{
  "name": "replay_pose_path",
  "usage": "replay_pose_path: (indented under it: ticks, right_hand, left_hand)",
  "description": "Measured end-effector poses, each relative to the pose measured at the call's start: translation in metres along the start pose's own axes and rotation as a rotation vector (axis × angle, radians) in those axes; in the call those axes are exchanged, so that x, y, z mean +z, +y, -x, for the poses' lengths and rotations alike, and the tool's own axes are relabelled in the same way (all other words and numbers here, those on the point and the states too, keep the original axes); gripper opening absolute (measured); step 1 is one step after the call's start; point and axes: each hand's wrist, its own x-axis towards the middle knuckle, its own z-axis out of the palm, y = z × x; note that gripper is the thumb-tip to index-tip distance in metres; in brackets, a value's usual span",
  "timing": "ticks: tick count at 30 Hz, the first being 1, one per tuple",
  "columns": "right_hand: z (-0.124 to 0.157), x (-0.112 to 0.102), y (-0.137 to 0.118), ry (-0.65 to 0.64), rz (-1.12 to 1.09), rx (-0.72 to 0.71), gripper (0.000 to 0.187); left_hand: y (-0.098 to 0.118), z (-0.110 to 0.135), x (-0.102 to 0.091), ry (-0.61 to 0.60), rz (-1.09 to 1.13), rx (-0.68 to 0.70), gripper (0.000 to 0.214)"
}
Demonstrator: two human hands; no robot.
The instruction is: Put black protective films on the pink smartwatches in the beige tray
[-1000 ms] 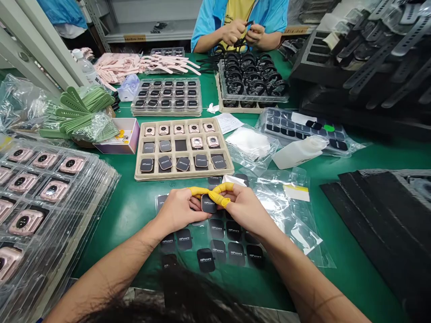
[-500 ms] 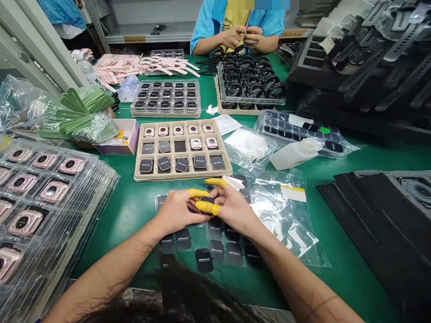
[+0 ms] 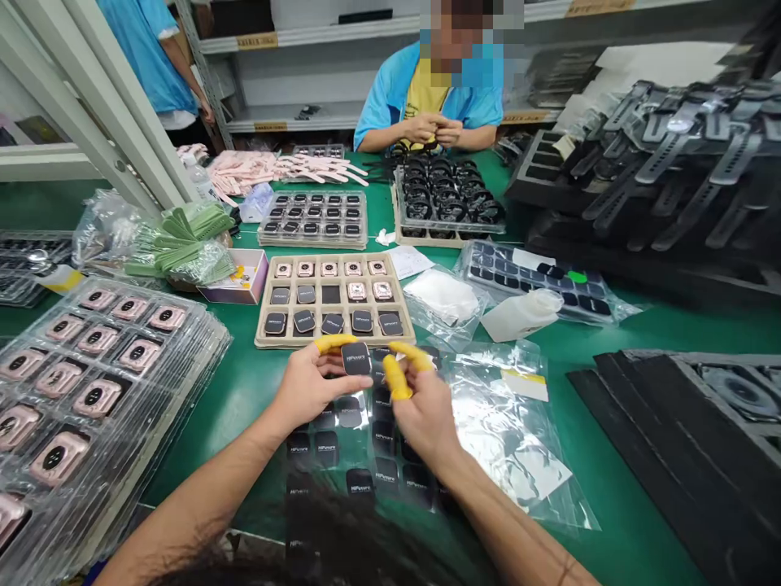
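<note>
My left hand (image 3: pixel 308 382) wears a yellow finger cot and pinches a small black square film (image 3: pixel 355 358) with white lettering. My right hand (image 3: pixel 421 407), with yellow cots on thumb and forefinger, hovers just right of that film, fingers curled, and nothing shows in them. Under both hands lies a clear sheet (image 3: pixel 366 443) carrying several more black films. Just beyond stands a beige tray (image 3: pixel 262 321) of pink watch bodies, some covered with black films.
Stacked clear trays of pink watch bodies (image 3: pixel 91 366) fill the left. Green straps (image 3: pixel 183 236), a small pink box (image 3: pixel 253 285), plastic bags (image 3: pixel 518 407), a white bottle (image 3: pixel 518 313) and black foam trays (image 3: pixel 671 423) surround the green bench. Another person (image 3: pixel 436 106) works opposite.
The view tilted upward. My left hand has lifted one black film clear of the sheet, and my right hand has drawn slightly away from it.
</note>
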Motion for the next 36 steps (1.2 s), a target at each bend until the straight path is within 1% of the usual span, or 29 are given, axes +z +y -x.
replay_pose_path:
  ticks: [1,2,3,4,5,6,8,9,10,11,13,14,15,16,17,19,20,22,24,25,27,29,30,31,32,33,34,35,36]
  right_hand:
    - [0.002,0.004,0.000,-0.080,0.077,-0.140,0.030]
    - [0.004,0.008,-0.001,-0.171,0.146,-0.284,0.027]
    - [0.005,0.011,-0.001,-0.254,0.205,-0.415,0.023]
    - [0.007,0.015,-0.002,-0.312,0.251,-0.514,0.021]
    - [0.008,0.017,-0.002,-0.342,0.283,-0.574,0.020]
    - [0.008,0.019,-0.001,-0.351,0.302,-0.601,0.020]
    - [0.009,0.019,0.000,-0.349,0.321,-0.605,0.020]
    - [0.009,0.019,0.000,-0.347,0.328,-0.601,0.020]
    - [0.009,0.018,0.001,-0.343,0.336,-0.602,0.019]
    - [0.009,0.017,0.001,-0.337,0.347,-0.606,0.019]
    - [0.010,0.017,0.001,-0.315,0.366,-0.620,0.017]
    - [0.010,0.017,0.001,-0.306,0.371,-0.628,0.016]
    - [0.010,0.017,0.001,-0.300,0.373,-0.634,0.015]
    - [0.010,0.017,0.001,-0.300,0.369,-0.641,0.014]
    - [0.010,0.017,0.002,-0.306,0.357,-0.645,0.014]
    - [0.008,0.015,0.001,-0.326,0.313,-0.638,0.015]
    - [0.007,0.014,0.001,-0.333,0.284,-0.629,0.016]
    - [0.004,0.010,-0.001,-0.325,0.217,-0.600,0.019]
    - [0.001,0.004,-0.004,-0.268,0.141,-0.563,0.021]
    - [-0.001,0.001,-0.005,-0.211,0.104,-0.551,0.022]
    - [-0.005,-0.007,-0.006,-0.051,0.048,-0.534,0.023]
    - [-0.009,-0.017,-0.007,0.110,0.034,-0.531,0.026]
    - [-0.011,-0.022,-0.006,0.166,0.037,-0.535,0.028]
    - [-0.013,-0.026,-0.006,0.188,0.041,-0.542,0.031]
    - [-0.014,-0.030,-0.005,0.171,0.044,-0.552,0.033]
    - [-0.014,-0.033,-0.005,0.127,0.046,-0.562,0.035]
    - [-0.015,-0.034,-0.004,0.070,0.049,-0.567,0.036]
    - [-0.015,-0.035,-0.004,0.010,0.052,-0.566,0.037]
    - [-0.015,-0.034,-0.004,-0.036,0.056,-0.566,0.036]
  left_hand:
    - [0.007,-0.011,-0.007,0.047,-0.102,0.067,0.064]
    - [0.013,-0.025,-0.015,0.106,-0.265,0.134,0.061]
    - [0.019,-0.042,-0.025,0.140,-0.458,0.199,0.061]
    - [0.024,-0.060,-0.035,0.169,-0.628,0.247,0.059]
    - [0.027,-0.079,-0.045,0.175,-0.769,0.238,0.057]
    - [0.029,-0.095,-0.053,0.174,-0.881,0.182,0.058]
    - [0.031,-0.120,-0.065,0.127,-1.024,0.032,0.065]
    - [0.032,-0.128,-0.067,0.093,-1.071,-0.020,0.071]
    - [0.033,-0.133,-0.066,0.091,-1.120,-0.031,0.075]
    - [0.036,-0.137,-0.063,0.115,-1.168,0.003,0.074]
    - [0.043,-0.142,-0.048,0.134,-1.276,0.165,0.061]
    - [0.048,-0.146,-0.039,0.093,-1.328,0.255,0.051]
    - [0.053,-0.151,-0.029,-0.035,-1.380,0.310,0.043]
    - [0.058,-0.157,-0.020,-0.186,-1.428,0.325,0.039]
    - [0.062,-0.163,-0.011,-0.271,-1.446,0.320,0.033]
    - [0.068,-0.173,0.000,-0.364,-1.467,0.312,0.019]
    - [0.069,-0.176,0.003,-0.371,-1.462,0.317,0.014]
    - [0.067,-0.176,0.003,-0.355,-1.427,0.341,0.010]
    - [0.063,-0.170,-0.001,-0.306,-1.372,0.360,0.014]
    - [0.061,-0.164,-0.004,-0.279,-1.348,0.365,0.016]
    - [0.057,-0.146,-0.007,-0.214,-1.316,0.377,0.023]
    - [0.050,-0.117,-0.005,-0.124,-1.169,0.391,0.033]
    - [0.046,-0.099,-0.003,-0.055,-0.879,0.385,0.034]
    - [0.041,-0.080,0.000,-0.070,-0.569,0.345,0.033]
    - [0.035,-0.061,0.003,-0.126,-0.304,0.285,0.033]
    - [0.029,-0.043,0.006,-0.198,-0.099,0.202,0.034]
    - [0.023,-0.028,0.009,-0.252,0.052,0.117,0.035]
    - [0.018,-0.015,0.011,-0.279,0.156,0.047,0.037]
    - [0.013,-0.006,0.013,-0.277,0.227,-0.002,0.039]
